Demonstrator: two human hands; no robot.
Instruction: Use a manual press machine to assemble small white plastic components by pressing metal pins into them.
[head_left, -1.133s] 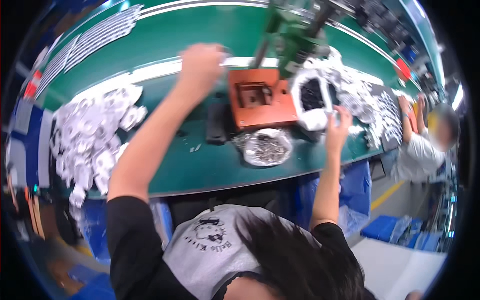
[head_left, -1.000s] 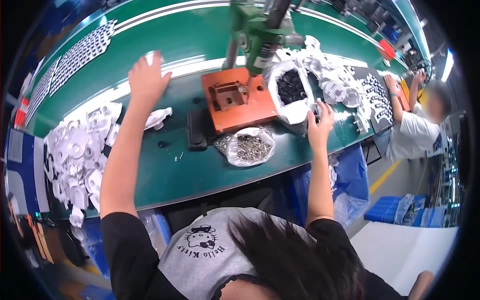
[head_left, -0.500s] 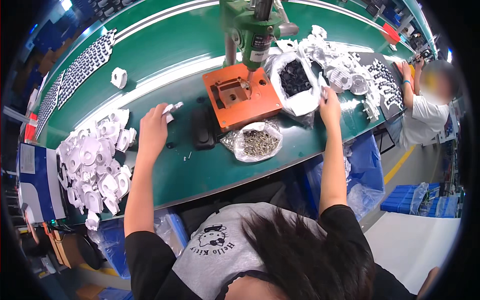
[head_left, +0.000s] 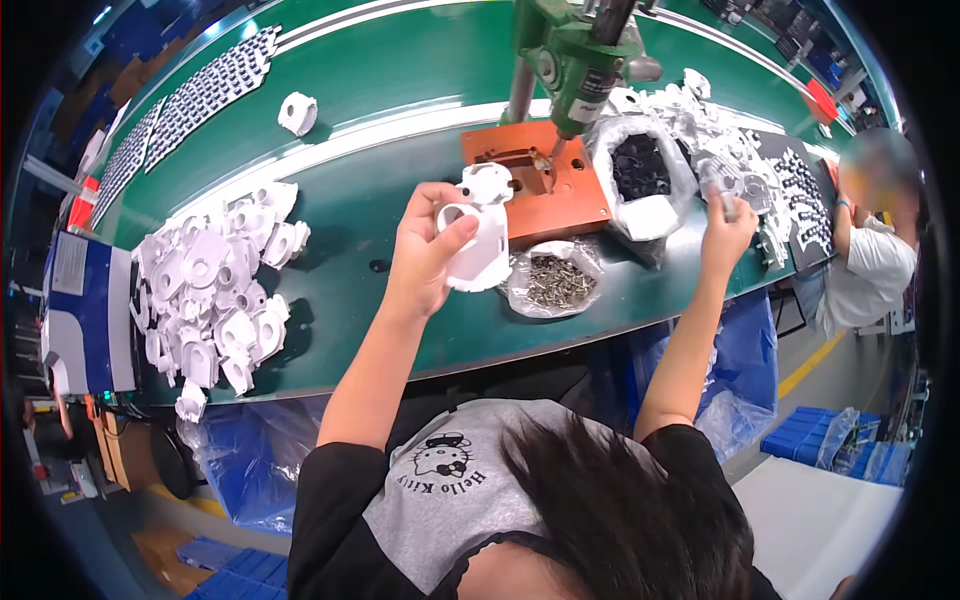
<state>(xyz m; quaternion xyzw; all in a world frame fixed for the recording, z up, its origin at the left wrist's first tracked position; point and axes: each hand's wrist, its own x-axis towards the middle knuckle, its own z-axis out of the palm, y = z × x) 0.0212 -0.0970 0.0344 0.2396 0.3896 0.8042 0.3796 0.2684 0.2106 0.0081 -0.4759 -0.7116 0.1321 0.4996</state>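
My left hand [head_left: 425,250] grips a white plastic housing [head_left: 487,250] with round openings, thumb across its face. It is held above the table, in front of the orange fixture block [head_left: 550,205] under a green press [head_left: 575,75]. My right hand [head_left: 728,240] has its fingers closed on a small pale plastic piece, partly hidden by the fingers. This hand is beside the right-hand heap of white parts [head_left: 740,180] and a clear bag of black parts [head_left: 642,170]. Below the block lies an open bag of metal screws [head_left: 555,282].
A large pile of white housings [head_left: 210,280] lies on the left of the green table [head_left: 340,330]. One white part [head_left: 297,114] lies on the far green surface, near rows of small dark parts [head_left: 210,95]. Another person [head_left: 870,240] works at the right beside a dark tray [head_left: 800,200].
My left hand has moved right, bringing the white housing in front of the orange block. My right hand has shifted right, away from the bag of black parts. The whole view has shifted.
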